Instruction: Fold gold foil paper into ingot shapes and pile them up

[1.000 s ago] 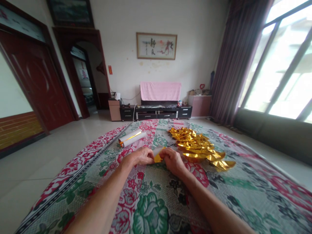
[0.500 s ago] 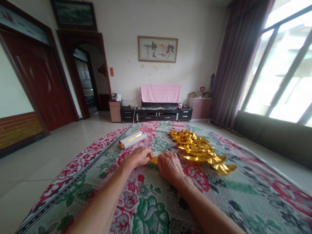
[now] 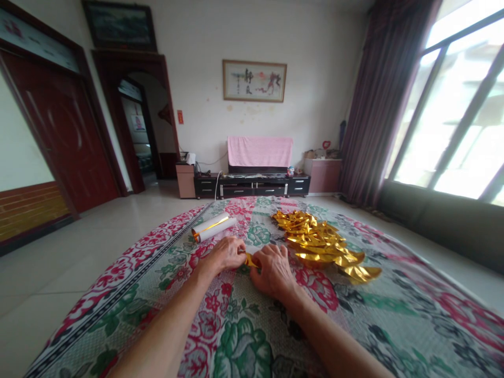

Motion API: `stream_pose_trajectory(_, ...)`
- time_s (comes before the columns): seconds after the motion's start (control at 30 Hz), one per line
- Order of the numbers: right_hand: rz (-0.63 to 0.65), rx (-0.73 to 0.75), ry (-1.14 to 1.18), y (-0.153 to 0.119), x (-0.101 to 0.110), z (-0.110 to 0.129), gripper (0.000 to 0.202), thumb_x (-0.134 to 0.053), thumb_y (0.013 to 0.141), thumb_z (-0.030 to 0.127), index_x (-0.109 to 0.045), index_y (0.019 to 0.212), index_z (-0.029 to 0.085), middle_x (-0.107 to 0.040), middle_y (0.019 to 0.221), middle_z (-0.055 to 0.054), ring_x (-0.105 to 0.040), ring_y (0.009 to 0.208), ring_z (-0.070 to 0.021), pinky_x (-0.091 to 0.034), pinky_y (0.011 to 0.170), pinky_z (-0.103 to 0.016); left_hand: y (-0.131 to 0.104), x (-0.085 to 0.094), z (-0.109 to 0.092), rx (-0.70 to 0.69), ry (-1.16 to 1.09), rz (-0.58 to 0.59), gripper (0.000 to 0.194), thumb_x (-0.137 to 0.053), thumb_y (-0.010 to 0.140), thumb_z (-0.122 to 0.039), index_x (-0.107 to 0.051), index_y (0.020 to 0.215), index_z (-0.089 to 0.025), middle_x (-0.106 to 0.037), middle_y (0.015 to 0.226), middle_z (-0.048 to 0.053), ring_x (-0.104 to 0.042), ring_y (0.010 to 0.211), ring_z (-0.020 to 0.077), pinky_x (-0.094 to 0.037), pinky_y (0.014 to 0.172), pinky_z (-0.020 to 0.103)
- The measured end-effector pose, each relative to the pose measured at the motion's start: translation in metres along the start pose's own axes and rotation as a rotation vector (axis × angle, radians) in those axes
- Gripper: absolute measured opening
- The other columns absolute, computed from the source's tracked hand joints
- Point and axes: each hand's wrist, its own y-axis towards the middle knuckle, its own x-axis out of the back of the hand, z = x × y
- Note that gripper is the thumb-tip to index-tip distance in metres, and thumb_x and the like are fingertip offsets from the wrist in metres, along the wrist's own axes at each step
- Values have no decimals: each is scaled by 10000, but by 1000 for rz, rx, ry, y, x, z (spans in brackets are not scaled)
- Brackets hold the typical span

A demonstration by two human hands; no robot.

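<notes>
We take the heap of gold foil shapes (image 3: 323, 239) as our reference; its pieces lie overlapped in a row on the cloth-covered desk (image 3: 413, 320), the nearest one being a wide, pointed, creased piece. To the left of the heap, and apart from it, we find a small gold foil piece (image 3: 250, 259) between the two hands, low against the floral cloth.

The left hand (image 3: 228, 253) has its fingers curled closed on the left end of that piece. The right hand (image 3: 274, 270), between the piece and the heap, lies back upward with its fingers bent over the right end; its grip is masked by the hand itself, so we cannot tell how firmly it closes.

Farther left of the heap we note a white roll (image 3: 216, 227) with gold along its seam and inside its near end. Beyond the heap stands a black low cabinet (image 3: 271, 186).
</notes>
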Motion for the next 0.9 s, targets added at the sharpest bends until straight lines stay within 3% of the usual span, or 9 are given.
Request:
stream_pose_trajectory(0.1,32,-49,70,-1,-3,-1,100,-569,693,253,-600,763,188,-557,820,-51,-467,804,-182,-297,724,-305,1,0,-1,20,-19,17,246,-597,642,-318,-649,830,-169,-624,781,40,-557,696,152,-423,649,235)
stream_pose_trajectory(0.17,36,-54,106,-1,-6,-1,93,-555,695,226,-593,771,188,-548,820,-48,-470,781,-170,-314,697,-281,1,0,0,33,-23,21,238,-603,637,-290,-643,838,-170,-623,788,41,-557,698,152,-421,648,235)
stream_pose_trajectory(0.4,-28,84,304,3,-6,-2,214,-481,668,101,-576,839,187,-547,835,-42,-500,809,-159,-387,738,-246,2,-1,7,64,-70,-84,253,-568,657,-177,-598,909,-180,-603,847,28,-554,800,160,-418,724,248)
stream_pose_trajectory(0.63,-253,-108,312,6,-8,-21,313,-427,640,48,-580,876,186,-541,948,-59,-506,897,-176,-400,824,-275,4,-10,8,-31,-19,-163,293,-524,668,-76,-573,936,-184,-569,891,39,-535,869,166,-411,796,267)
stream_pose_trajectory(0.9,-176,-189,287,5,-14,-22,333,-453,638,95,-577,939,164,-570,896,-71,-538,768,-167,-431,713,-259,2,-10,0,19,62,-116,312,-486,717,-104,-561,1000,-212,-557,951,41,-535,896,166,-409,813,270)
